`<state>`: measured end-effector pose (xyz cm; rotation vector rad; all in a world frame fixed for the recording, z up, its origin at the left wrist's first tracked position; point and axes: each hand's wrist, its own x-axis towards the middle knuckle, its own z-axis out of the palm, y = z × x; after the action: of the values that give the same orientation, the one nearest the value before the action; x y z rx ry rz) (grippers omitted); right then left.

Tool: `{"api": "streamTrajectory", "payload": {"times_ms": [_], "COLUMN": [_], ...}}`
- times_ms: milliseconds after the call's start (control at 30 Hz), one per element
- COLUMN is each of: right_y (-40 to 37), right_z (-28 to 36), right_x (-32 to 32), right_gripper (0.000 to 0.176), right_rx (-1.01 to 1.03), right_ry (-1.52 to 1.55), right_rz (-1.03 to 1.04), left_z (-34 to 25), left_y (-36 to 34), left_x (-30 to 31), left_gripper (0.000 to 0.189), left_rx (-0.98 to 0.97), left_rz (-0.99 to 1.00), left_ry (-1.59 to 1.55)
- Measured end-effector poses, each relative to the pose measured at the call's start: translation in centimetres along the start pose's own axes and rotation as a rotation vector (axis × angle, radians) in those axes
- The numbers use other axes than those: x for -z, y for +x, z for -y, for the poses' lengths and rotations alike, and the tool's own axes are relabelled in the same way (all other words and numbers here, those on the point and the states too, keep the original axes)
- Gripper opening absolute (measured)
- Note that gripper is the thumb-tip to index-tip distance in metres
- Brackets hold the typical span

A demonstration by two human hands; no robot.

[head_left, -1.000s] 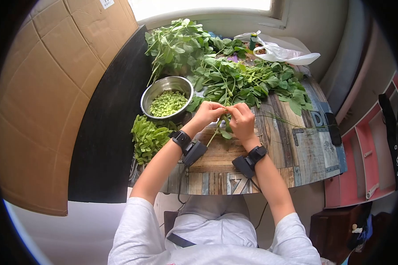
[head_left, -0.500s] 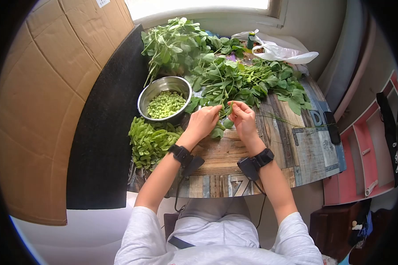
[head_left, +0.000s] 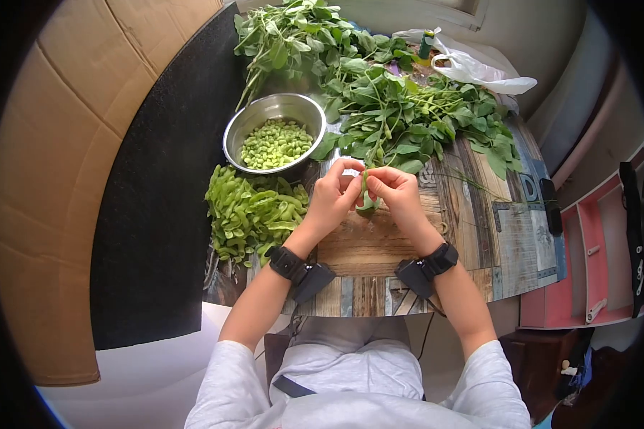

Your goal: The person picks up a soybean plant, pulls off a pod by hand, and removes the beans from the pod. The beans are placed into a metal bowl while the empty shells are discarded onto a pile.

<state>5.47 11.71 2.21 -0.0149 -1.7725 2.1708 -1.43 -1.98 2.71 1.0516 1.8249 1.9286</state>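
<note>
My left hand (head_left: 333, 197) and my right hand (head_left: 401, 194) meet over the table's front middle. Both are closed, fingertips pinching one small green bean pod (head_left: 365, 180) between them. A green leaf (head_left: 368, 206) shows just below the fingers. To the left of my hands stands a steel bowl (head_left: 230, 151) with shelled green beans (head_left: 275, 144) in it. Flattened green pods (head_left: 254, 214) lie heaped in front of the bowl, close to my left wrist. Leafy bean stalks (head_left: 401, 118) spread across the table beyond my hands.
A tall bundle of leafy stalks (head_left: 286, 36) leans at the back left. A white plastic bag (head_left: 479, 71) and a dark green bottle (head_left: 426, 44) are at the back right. A black phone-like object (head_left: 550, 206) rests on the right edge of the wood-patterned table (head_left: 472, 236). Cardboard (head_left: 57, 179) stands at left.
My hands have come closer together, with the pod now held upright between both sets of fingertips. The head view has shifted slightly, tilting downward.
</note>
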Motion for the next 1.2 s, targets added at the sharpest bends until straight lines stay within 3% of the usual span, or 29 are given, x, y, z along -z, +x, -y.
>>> {"api": "streamTrajectory", "payload": {"times_ms": [167, 500, 633, 700, 767, 833, 900, 1133, 1200], "right_y": [0.1, 0.6, 0.7, 0.4, 0.3, 0.3, 0.5, 0.6, 0.5], "right_z": [-0.4, -1.2, -1.1, -0.3, 0.3, 0.2, -0.6, -0.5, 0.0], "right_x": [0.3, 1.2, 1.5, 1.0, 0.8, 0.8, 0.9, 0.9, 1.0], "right_gripper": [0.016, 0.017, 0.017, 0.016, 0.015, 0.014, 0.012, 0.012, 0.013], "right_rx": [0.013, 0.048, 0.183, 0.081, 0.042, 0.003, 0.187, 0.298, 0.371], "right_ry": [0.003, -0.176, -0.301, -0.331, -0.362, -0.394, -0.330, -0.512, -0.725], "right_rz": [-0.021, -0.104, -0.015, -0.064, -0.073, -0.084, -0.022, 0.019, 0.056], "left_z": [-0.1, 0.6, 0.5, 0.7, 1.2, 1.0, 1.0, 1.1, 1.1], "left_y": [0.0, 0.1, 0.1, 0.1, 0.1, 0.1, 0.0, -0.3, -0.5], "left_x": [0.1, 0.4, 0.4, 0.5, 0.6, 0.3, 0.0, -0.3, -0.5], "left_gripper": [0.014, 0.019, 0.019, 0.018, 0.016, 0.015, 0.014, 0.016, 0.016], "left_rx": [0.159, 0.164, 0.049, 0.018, -0.148, -0.148, -0.147, -0.191, -0.226], "left_rz": [0.014, 0.110, 0.139, 0.134, 0.083, 0.046, 0.007, -0.052, -0.051], "left_ry": [-0.111, 0.113, 0.283, 0.320, 0.486, 0.503, 0.520, 0.708, 0.782]}}
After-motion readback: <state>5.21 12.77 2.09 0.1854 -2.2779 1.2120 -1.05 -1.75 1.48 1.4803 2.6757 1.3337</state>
